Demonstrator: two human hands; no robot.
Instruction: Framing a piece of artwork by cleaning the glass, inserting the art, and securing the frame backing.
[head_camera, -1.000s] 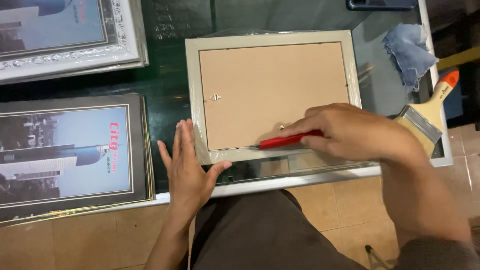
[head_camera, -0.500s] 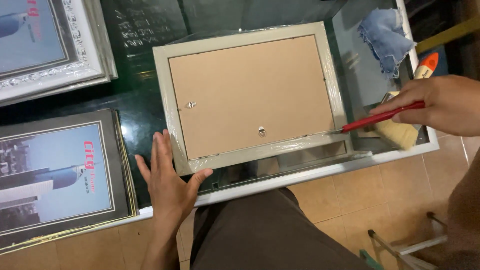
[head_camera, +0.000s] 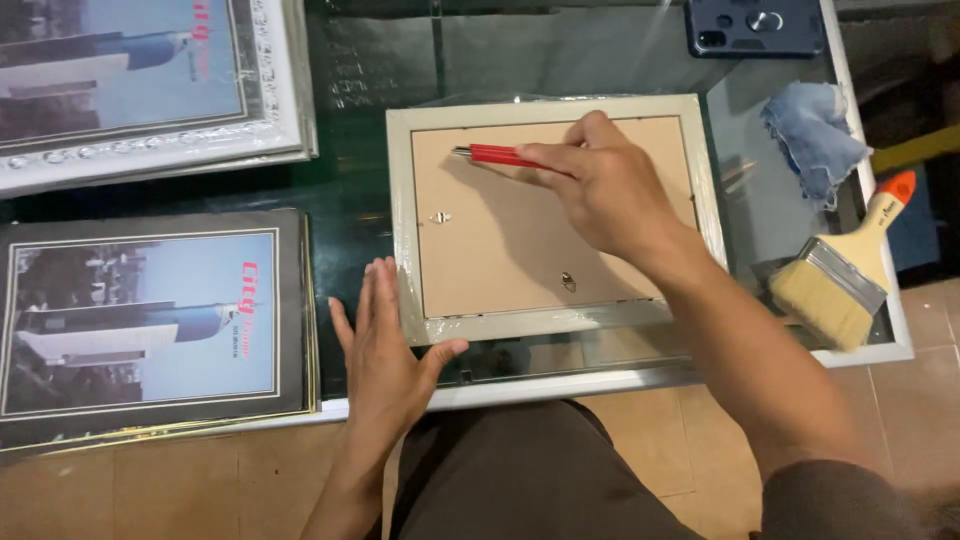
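Pale picture frame (head_camera: 553, 225) lies face-down on the dark glass table (head_camera: 380, 215), brown backing board up, long axis running left-right. It sits mid-table, near the front edge. The frame holds the backing board inside its rim; two small metal hangers show on the board, one at left, one near the bottom edge.

Right hand (head_camera: 605, 190) is over the upper part of the board, clenched on a red-handled tool (head_camera: 495, 155). The tool's long axis is roughly horizontal, tip pointing left, lying close to the frame's top inner edge. Can't tell if the tip touches the board.

Left hand (head_camera: 385, 350) is flat and released, palm down, fingers together, pressing the table at the frame's lower-left corner; thumb touches the frame's bottom rail.

Around it: paintbrush (head_camera: 835, 275) with a wooden handle and orange end at right, bristles pointing down-left; blue cloth (head_camera: 812, 135) crumpled above it; dark phone (head_camera: 755, 25) at the top edge. Black-framed print (head_camera: 150, 320) at left, white ornate-framed print (head_camera: 140, 85) above that.
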